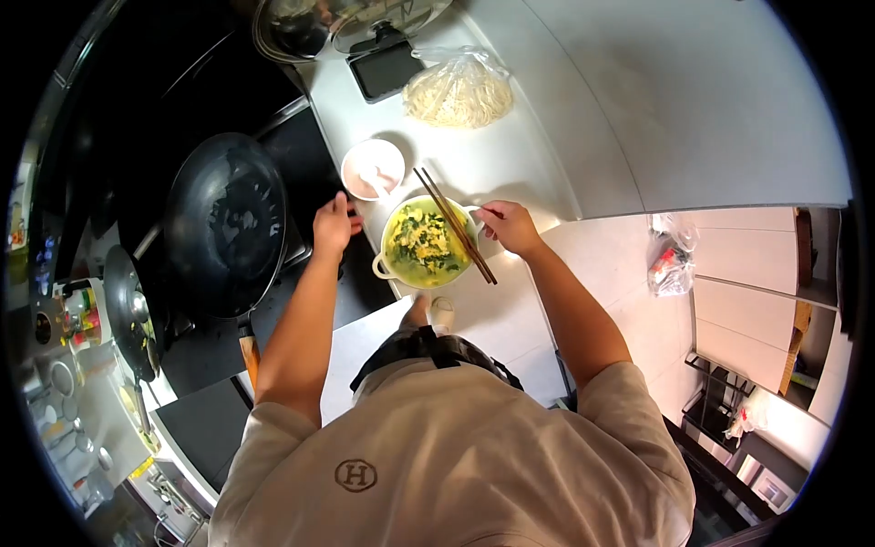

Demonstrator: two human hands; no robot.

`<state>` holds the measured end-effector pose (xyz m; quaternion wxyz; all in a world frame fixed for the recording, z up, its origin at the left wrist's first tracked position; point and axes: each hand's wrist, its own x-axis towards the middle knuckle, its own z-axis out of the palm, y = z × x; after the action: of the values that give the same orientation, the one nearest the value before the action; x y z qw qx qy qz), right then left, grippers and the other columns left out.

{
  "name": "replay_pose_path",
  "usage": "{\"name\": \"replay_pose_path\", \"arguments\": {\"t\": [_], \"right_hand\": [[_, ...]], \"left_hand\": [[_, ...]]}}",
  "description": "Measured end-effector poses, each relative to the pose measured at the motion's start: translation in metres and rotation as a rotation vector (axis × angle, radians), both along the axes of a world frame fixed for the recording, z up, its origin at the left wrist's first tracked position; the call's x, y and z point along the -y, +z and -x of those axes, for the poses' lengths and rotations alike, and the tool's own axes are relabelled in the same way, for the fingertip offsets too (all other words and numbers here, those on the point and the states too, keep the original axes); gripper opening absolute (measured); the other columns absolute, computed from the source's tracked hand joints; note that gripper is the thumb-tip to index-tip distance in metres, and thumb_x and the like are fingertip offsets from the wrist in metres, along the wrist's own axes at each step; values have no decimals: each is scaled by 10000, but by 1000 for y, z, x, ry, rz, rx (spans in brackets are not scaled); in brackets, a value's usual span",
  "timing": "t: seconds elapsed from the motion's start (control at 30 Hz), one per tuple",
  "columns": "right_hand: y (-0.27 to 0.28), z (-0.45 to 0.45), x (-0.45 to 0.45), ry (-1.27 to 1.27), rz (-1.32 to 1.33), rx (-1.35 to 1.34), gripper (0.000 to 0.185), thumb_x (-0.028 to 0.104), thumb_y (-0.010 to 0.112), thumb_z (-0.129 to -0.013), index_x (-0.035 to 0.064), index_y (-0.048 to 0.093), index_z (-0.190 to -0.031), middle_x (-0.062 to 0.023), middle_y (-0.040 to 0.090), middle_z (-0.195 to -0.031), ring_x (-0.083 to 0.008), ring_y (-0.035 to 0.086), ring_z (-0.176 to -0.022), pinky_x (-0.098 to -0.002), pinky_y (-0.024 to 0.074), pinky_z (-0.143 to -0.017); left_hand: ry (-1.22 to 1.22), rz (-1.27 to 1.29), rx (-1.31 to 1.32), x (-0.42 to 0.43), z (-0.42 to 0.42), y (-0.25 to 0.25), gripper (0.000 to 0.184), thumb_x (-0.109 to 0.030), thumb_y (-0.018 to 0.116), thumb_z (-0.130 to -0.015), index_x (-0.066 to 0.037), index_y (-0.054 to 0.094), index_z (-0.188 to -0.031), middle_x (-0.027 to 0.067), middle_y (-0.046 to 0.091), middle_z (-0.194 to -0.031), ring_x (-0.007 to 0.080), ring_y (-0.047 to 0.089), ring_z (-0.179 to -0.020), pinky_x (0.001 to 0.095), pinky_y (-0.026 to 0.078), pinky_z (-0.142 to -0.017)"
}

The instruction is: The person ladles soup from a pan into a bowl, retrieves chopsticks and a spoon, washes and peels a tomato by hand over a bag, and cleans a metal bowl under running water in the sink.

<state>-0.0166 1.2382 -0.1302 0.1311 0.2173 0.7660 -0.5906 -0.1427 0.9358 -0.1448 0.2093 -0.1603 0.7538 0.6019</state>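
Note:
A cream two-handled bowl [384,241] of soup with yellow egg and green leaves stands near the counter's front edge. Brown chopsticks [455,225] rest across its right side. With finger and thumb, my right hand [510,226] pinches the bowl's right handle. My left hand [335,226] hovers left of the bowl, apart from it, fingers spread and holding nothing. Just behind the bowl sits a small white bowl [399,166] with a white spoon [371,176] in it.
A black wok [228,223] sits on the stove to my left, its wooden handle towards me. A bag of noodles [458,93], a dark phone-like slab [385,71] and a glass-lidded pot [290,35] are farther back. Another pan [128,310] lies far left.

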Motion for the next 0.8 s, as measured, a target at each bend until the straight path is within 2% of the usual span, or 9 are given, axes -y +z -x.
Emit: {"name": "replay_pose_path", "arguments": {"t": [0.07,0.2,0.27,0.37,0.47,0.67,0.8], "right_hand": [[-4,0,0,9,-49,-64,241,220,610,-873,-9,667,-921,-71,636,-656,-122,583,-545,-275,468,-531],[-11,5,-4,2,-76,-73,211,196,605,-870,-1,676,-898,-69,624,-602,-131,577,-515,-280,466,-529],[-10,7,-5,-9,-85,-63,205,192,603,-870,4,679,-901,-69,626,-601,-136,578,-512,-282,467,-530],[-9,7,-4,17,-132,-88,203,191,599,-872,8,680,-908,-73,634,-614,-143,586,-516,-288,473,-534],[-9,8,-4,-22,-151,-62,200,187,597,-871,7,680,-900,-76,640,-622,-146,597,-528,-290,481,-545],[9,14,0,-25,-308,-16,217,214,592,-866,23,686,-905,-93,659,-658,-169,620,-551,-302,499,-596],[7,12,11,-108,-386,-3,235,245,604,-852,37,693,-912,-99,668,-678,-180,637,-578,-315,507,-620]], "left_hand": [[-138,151,-3,14,-28,6,385,-318,469,-953,20,639,-1020,88,674,-828,148,639,-630,260,504,-529],[-310,218,254,9,-70,35,355,-311,559,-903,4,646,-1042,93,685,-906,163,664,-658,268,519,-565],[-241,116,274,2,-82,41,313,-259,546,-917,20,639,-1023,89,677,-903,177,668,-668,267,529,-585],[-269,-6,257,3,-90,35,276,-204,521,-931,41,631,-994,92,667,-880,190,671,-691,260,533,-605],[-302,-35,253,4,-91,26,287,-205,508,-939,40,609,-1049,95,655,-952,200,675,-780,280,539,-658],[-317,-69,217,-1,-83,17,258,-148,493,-938,61,617,-1023,108,657,-880,184,666,-704,255,536,-612],[-307,-114,191,4,-85,14,268,-142,492,-938,66,606,-1063,106,660,-874,176,665,-701,244,534,-603]]}}
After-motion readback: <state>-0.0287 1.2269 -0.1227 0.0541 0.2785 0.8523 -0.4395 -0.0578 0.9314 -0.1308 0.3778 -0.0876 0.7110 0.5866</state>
